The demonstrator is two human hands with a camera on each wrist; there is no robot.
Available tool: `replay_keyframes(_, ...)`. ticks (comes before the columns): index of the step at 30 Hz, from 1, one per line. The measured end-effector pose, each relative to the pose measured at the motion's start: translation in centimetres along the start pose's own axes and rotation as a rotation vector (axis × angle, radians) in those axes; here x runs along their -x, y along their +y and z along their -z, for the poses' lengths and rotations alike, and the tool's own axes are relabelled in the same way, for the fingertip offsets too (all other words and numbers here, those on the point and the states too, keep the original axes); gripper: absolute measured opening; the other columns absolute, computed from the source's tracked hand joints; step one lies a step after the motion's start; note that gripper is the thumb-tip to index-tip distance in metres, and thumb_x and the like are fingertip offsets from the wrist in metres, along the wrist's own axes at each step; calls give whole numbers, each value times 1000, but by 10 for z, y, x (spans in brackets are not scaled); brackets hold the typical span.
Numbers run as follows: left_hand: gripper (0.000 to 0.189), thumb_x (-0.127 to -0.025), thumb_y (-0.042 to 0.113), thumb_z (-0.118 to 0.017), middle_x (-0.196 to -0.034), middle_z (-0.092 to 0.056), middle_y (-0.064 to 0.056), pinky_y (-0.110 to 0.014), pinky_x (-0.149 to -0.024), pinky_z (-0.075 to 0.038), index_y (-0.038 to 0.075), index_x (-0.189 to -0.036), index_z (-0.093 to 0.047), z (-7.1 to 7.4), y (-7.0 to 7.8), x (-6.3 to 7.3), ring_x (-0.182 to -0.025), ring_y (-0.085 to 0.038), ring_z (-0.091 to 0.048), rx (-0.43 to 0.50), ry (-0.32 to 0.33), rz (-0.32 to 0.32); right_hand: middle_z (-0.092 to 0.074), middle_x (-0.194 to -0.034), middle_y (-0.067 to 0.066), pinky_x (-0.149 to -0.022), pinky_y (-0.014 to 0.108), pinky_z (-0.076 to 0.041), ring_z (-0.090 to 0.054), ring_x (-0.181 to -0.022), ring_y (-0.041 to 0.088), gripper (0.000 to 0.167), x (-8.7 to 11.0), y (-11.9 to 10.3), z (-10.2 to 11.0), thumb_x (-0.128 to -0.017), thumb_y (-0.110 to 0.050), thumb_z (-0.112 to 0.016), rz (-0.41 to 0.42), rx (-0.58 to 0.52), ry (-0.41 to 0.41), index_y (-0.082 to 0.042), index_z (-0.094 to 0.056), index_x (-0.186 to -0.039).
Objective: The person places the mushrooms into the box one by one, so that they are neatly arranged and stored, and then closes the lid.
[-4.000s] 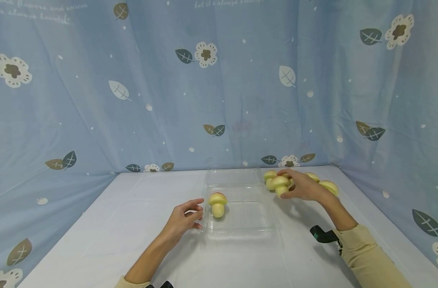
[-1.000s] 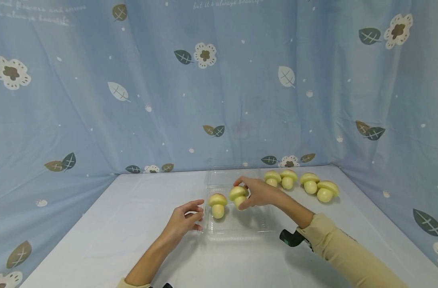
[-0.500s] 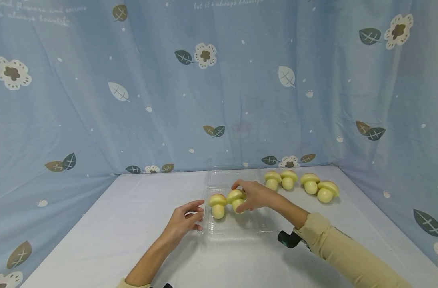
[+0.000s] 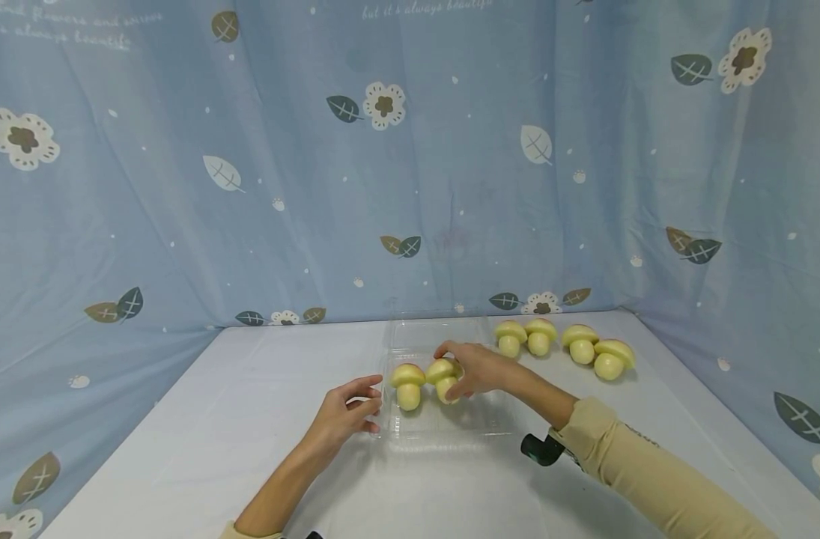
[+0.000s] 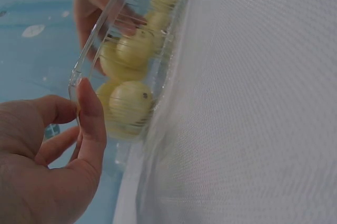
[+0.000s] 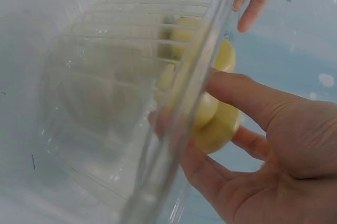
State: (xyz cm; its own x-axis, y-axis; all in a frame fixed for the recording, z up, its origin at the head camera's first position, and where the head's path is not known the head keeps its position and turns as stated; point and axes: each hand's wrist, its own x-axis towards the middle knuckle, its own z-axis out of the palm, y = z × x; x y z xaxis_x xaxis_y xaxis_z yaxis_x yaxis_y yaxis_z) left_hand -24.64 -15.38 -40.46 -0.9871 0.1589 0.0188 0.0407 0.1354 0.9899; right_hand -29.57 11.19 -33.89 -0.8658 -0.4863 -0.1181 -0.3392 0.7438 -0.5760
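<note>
A clear plastic container (image 4: 473, 421) with its lid folded back sits on the white table. One yellow-green mushroom-shaped piece (image 4: 407, 391) stands in its left part. My right hand (image 4: 480, 369) holds a second mushroom-shaped piece (image 4: 441, 370) just right of the first, inside the container; thumb and fingers lie around it. In the right wrist view the container wall partly covers that held piece (image 6: 218, 129). My left hand (image 4: 345, 413) is at the container's left edge. The left wrist view shows its thumb and fingers (image 5: 90, 124) pinching the rim.
Several more mushroom-shaped pieces (image 4: 580, 343) stand on the table's back right, beyond my right hand. The lid (image 4: 439, 332) lies toward the back. A blue patterned curtain (image 4: 315, 187) hangs behind and beside the white table (image 4: 248, 434).
My right hand has carried a mushroom-shaped piece from the group at back right leftward into the container, then lowered it beside the first. My left hand has stayed at the left edge.
</note>
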Motion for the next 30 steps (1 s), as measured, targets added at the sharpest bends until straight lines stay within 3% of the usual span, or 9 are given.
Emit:
replay_keyframes(7,43,-93,2,-61,-108,-56,-13,-26,-61,-60,1,-136,-55,0,0,-1,-85,-20,-59,4,1,-5,-60,-111,10,-61,25,-51,-63,-68,13,67,2,-1,-1,-79,-12,-82,-21,6,-10,-13,-48,-136)
replay_keyframes(14,45,-93,4,-62,-110,-55,-14,-26,-62,-60,1,-137,-54,0,-1,-1,-85,-18,-59,7,-8,-6,-53,-129,17,-64,25,-53,-62,-73,12,65,1,2,-4,-81,-8,-79,-33,14,-16,-14,-47,-138)
replay_keyframes(22,45,-93,4,-62,-110,-55,-14,-26,-62,-60,0,-137,-54,0,0,0,-85,-18,-59,8,-8,-5,-55,-126,17,-65,24,-53,-59,-79,13,64,3,4,-3,-81,-4,-77,2,31,-19,-14,-47,-137)
replay_keyframes(30,45,-93,5,-63,-109,-55,-12,-26,-63,-60,1,-137,-54,0,0,0,-87,-20,-59,11,-13,1,-54,-129,18,-71,26,-56,-62,-88,15,63,7,8,2,-84,-10,-76,13,23,-36,-17,-46,-138)
